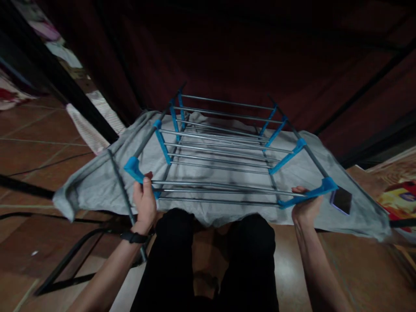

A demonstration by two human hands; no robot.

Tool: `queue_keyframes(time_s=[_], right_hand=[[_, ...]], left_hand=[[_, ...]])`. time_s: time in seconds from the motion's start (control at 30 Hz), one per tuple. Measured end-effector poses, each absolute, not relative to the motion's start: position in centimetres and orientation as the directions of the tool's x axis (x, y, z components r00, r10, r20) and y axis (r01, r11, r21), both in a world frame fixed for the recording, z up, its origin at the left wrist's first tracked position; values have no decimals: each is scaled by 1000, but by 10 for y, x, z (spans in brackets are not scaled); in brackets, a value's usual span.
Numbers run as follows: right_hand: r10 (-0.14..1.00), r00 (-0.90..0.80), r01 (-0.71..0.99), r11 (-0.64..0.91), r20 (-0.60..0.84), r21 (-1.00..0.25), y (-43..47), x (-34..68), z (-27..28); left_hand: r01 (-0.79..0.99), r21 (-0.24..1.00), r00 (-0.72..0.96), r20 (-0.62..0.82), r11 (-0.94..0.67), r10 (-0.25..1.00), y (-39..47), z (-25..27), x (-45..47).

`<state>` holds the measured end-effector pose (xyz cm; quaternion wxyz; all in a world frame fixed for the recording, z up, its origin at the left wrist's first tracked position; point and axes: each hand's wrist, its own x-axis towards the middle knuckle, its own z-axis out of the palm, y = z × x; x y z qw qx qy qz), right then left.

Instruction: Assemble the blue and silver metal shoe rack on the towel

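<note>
1. Black trousers (pixel 175 247), knees bent, at the table's near edge.
2. Left hand (pixel 145 203), dark wristband (pixel 134 237) on the wrist: thumb over the near rod beside the left blue corner bracket (pixel 133 169); gripping, other fingers mostly hidden.
3. Right hand (pixel 307 211): closed from below about the near right corner, fingertips showing behind the rod, palm under the right blue corner bracket (pixel 326 185).
4. Loose grey tube (pixel 121 184): unattached to view, slanting from the cloth down past the left wrist, which covers part of it.
5. Tiered tube rack (pixel 224 140), metal rods with blue plastic brackets: on or just above the cloth, contact uncertain. It extends forward from the fingers, lying between the two hands; rods run left to right, side poles lead away. Longer axis not certain under this foreshortening. Both hands hold the near end, neither clearly nearer to it.
6. Phone (pixel 342 200): flat on the cloth, just outside the right bracket.
7. Grey cloth (pixel 91 188): draped over the table, rumpled, beneath the rack.
8. Dark red backdrop (pixel 227 56): beyond the table, material indistinct.
</note>
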<state>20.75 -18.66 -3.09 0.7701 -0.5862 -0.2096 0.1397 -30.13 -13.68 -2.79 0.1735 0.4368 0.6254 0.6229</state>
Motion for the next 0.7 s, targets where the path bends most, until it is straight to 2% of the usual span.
queue_keyframes(time_s=[0.13, 0.2, 0.27, 0.3, 0.37, 0.4, 0.47, 0.53, 0.63, 0.7], right_hand=[[491, 863, -25, 279, 120, -960, -190, 217, -34], [434, 892, -3, 281, 124, -960, -205, 218, -41], [354, 922, 61, 261, 155, -963, -227, 210, -52], [358, 917, 97, 231, 177, -968, -238, 201, -58], [439, 881, 125, 144, 176, -982, -257, 176, -67], [549, 824, 117, 78, 141, -990, -262, 159, -70], [820, 563, 241, -45, 103, -969, -263, 125, -69], [955, 260, 451, 10, 142, -892, -251, 90, -63], [966, -143, 652, 256, 216, -714, -221, 42, -57], [933, -309, 757, 359, 185, -546, -203, 14, -59]], left_hand=[[189, 960, -503, 277, -208, 819, -139, -28, -306], [104, 967, -482, 254, -233, 839, -143, -29, -312], [58, 969, -529, 235, -241, 815, -152, -31, -323], [76, 970, -572, 232, -231, 786, -158, -33, -329], [214, 961, -633, 272, -174, 725, -175, -39, -341], [313, 940, -632, 313, -136, 709, -185, -43, -347], [488, 869, -566, 390, -86, 726, -202, -51, -353], [572, 817, -458, 394, -75, 797, -214, -62, -354], [555, 830, -363, 301, -55, 882, -214, -82, -346], [502, 865, -380, 247, -26, 891, -204, -93, -339]])
